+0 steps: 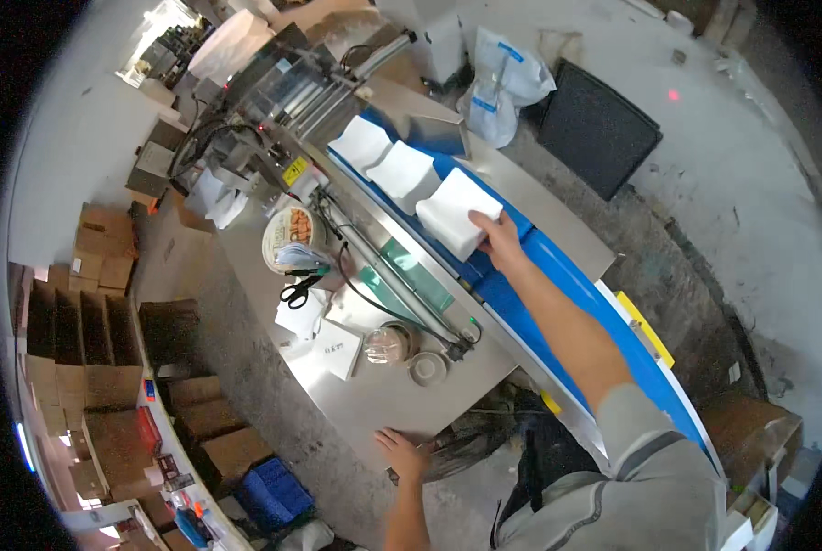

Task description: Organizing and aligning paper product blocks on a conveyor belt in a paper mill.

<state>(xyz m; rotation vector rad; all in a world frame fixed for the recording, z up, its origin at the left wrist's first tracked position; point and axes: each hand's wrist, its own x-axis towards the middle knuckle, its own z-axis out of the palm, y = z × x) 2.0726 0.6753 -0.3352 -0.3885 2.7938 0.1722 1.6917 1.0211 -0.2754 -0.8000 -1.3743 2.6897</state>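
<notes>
My right hand (pixel 496 237) grips the near end of a soft-looking white block (pixel 457 207) with a dipped top. Whether the block is stacked tissue or something else, I cannot tell. It lies on a blue conveyor belt (pixel 558 275). Farther along the belt, two similar white blocks sit in line, a middle one (pixel 402 174) and a far one (pixel 360 142) close to a machine (pixel 292 96). Down at the near edge of the steel table (pixel 402 404), my left hand (pixel 404 455) rests with its fingers stretched out, holding nothing.
On the table are a round tub (pixel 290 230), black scissors (pixel 296 292), a small white box (pixel 337 349), a clear tape roll (pixel 388 344) and a ring-shaped roll (pixel 427 369). A metal bar (pixel 388 266) with cables runs beside the belt. Cardboard boxes (pixel 108 248) stand left.
</notes>
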